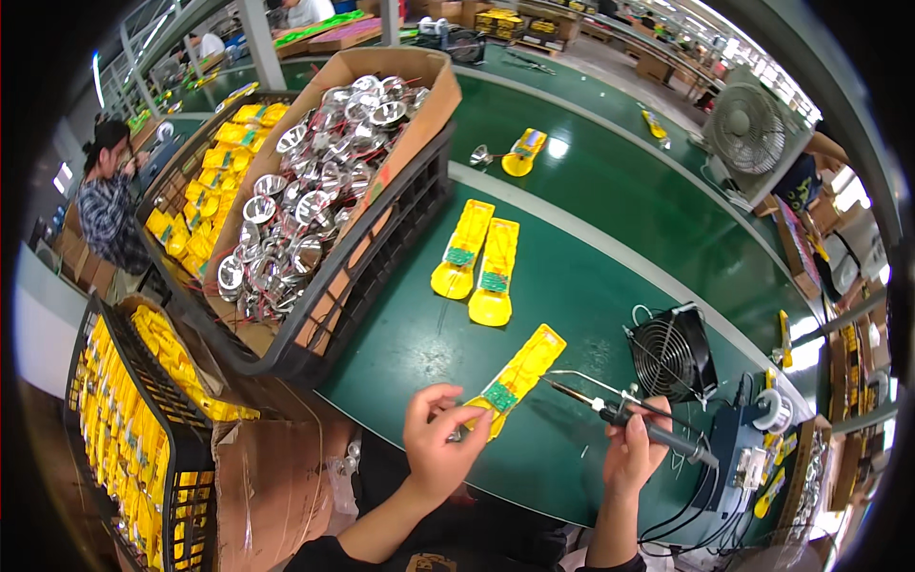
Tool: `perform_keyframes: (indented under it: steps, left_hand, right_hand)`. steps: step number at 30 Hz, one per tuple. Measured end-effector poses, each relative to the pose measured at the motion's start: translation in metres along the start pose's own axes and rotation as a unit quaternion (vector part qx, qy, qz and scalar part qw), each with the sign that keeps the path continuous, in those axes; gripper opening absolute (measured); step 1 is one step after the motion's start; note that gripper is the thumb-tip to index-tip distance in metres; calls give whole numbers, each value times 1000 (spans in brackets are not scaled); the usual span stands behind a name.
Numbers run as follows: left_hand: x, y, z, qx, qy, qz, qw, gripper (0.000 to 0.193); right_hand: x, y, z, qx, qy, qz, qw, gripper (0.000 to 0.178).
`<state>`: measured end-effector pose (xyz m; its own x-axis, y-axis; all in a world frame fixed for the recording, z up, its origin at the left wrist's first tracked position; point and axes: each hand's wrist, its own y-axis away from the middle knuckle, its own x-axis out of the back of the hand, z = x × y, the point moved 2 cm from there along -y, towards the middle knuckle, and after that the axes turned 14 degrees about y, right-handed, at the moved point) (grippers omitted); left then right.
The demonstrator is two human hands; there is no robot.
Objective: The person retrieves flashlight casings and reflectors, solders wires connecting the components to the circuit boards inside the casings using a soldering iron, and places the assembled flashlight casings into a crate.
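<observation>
A yellow plastic flashlight housing (pixel 534 357) with a small green circuit board (pixel 499 397) lies slantwise on the green bench before me. My left hand (pixel 442 444) is closed at its rounded lower end, finger and thumb against the edge; part of that end is hidden. In my right hand (pixel 633 448) is a soldering iron (pixel 658 435) with a thin solder feed tube (pixel 596 381) alongside. Its tip points at the housing beside the board, a little apart from it. Farther up the bench, two similar yellow housings (pixel 469 229) (pixel 499 250) lie side by side, boards facing up.
Left stands a black crate (pixel 329 315) with a carton of silver reflectors (pixel 315 205) and yellow housings. Another crate (pixel 191 515) holds more housings. A small black fan (pixel 670 353) and blue soldering station (pixel 732 448) stand right. Beyond runs a green conveyor (pixel 610 191). One person (pixel 114 210) works far left.
</observation>
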<state>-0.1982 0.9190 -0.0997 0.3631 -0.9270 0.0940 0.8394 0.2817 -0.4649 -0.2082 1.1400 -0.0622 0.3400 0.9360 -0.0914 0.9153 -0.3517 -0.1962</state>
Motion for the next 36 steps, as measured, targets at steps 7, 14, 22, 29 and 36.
perform_keyframes:
  steps: [7,14,22,29,36]
  left_hand:
    - [6,5,-16,48,44,-20,998,13]
    - [9,-1,-16,125,85,-33,988,13]
    - [11,-7,-19,108,57,-84,989,14]
    - [9,-7,-20,108,51,-85,989,14]
    - [8,-7,-20,123,48,-82,988,15]
  right_hand:
    - [6,7,21,23,22,6,999,39]
    - [3,8,20,17,39,6,999,44]
    - [1,9,23,12,57,2,998,44]
    - [-8,12,27,-7,91,-7,996,42]
    - [-13,15,30,-24,100,-37,994,39]
